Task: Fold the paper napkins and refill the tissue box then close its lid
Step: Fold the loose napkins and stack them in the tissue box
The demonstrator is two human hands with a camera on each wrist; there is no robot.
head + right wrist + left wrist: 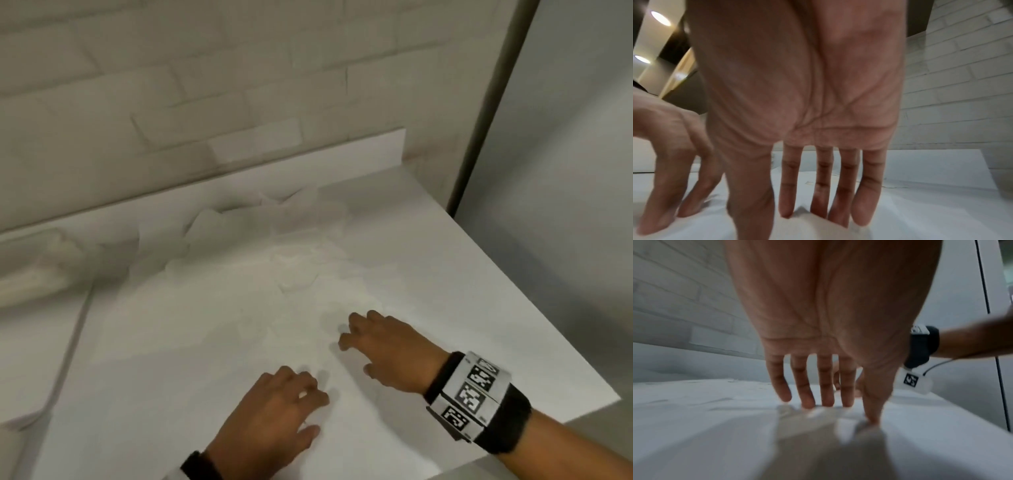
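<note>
A white paper napkin (212, 346) lies spread on the white table (513, 342), hard to tell apart from it. My left hand (310, 409) presses on its near part with straight fingers. My right hand (356, 354) presses just beyond and to the right, fingers spread. In the left wrist view the left hand's fingertips (807, 402) touch the napkin (715, 418). The right wrist view shows the right hand's fingers (820, 203) flat on the sheet (920, 211), with the left hand (674, 186) beside them. More rumpled napkins (294, 270) lie behind. A pale, blurred box-like thing (37, 270) sits far left.
A white brick wall (205, 85) backs the table, with a low white ledge (308, 161) along it. The table's right edge (534, 308) drops off beside a grey panel (565, 171). A second white surface (34, 359) adjoins on the left.
</note>
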